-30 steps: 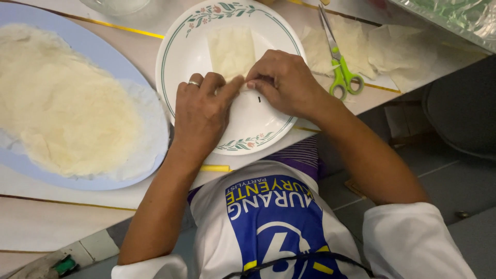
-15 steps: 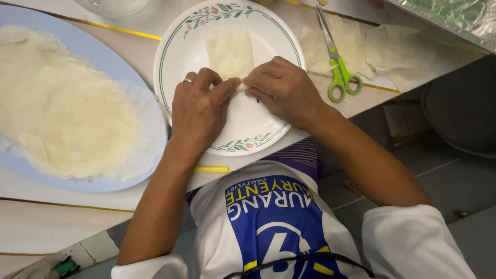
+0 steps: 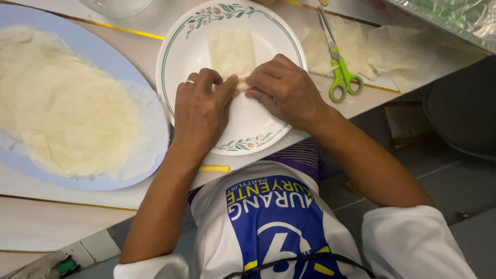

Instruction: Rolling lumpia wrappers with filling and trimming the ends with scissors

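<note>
Both hands on the round white plate (image 3: 178,51) with the floral rim, mid-bench. A pale thin wrapper (image 3: 231,50) lies on the plate's upper middle, far end flat, near end tucked under the fingertips. Left hand (image 3: 200,111) — ring on one finger — rests palm-down with fingers curled, thumb pressing the wrapper's near edge. Right hand (image 3: 284,89) mirrors it from the other side, fingers bent over the same edge; thumbs nearly touch. Both pinching/pressing the wrapper, neither lifted off the plate.

Left of the plate, touching its rim: a large pale blue oval platter (image 3: 77,181) carrying a stack of soft white wrapper sheets (image 3: 62,108). Right of the plate: green-handled scissors (image 3: 338,70), blades closed, lying on more loose wrapper pieces (image 3: 392,49). Foil-covered tray (image 3: 449,20) at the top right corner. Bench (image 3: 62,217) is light, with thin yellow lines — a yellow strip sits at its near edge below the plate.
</note>
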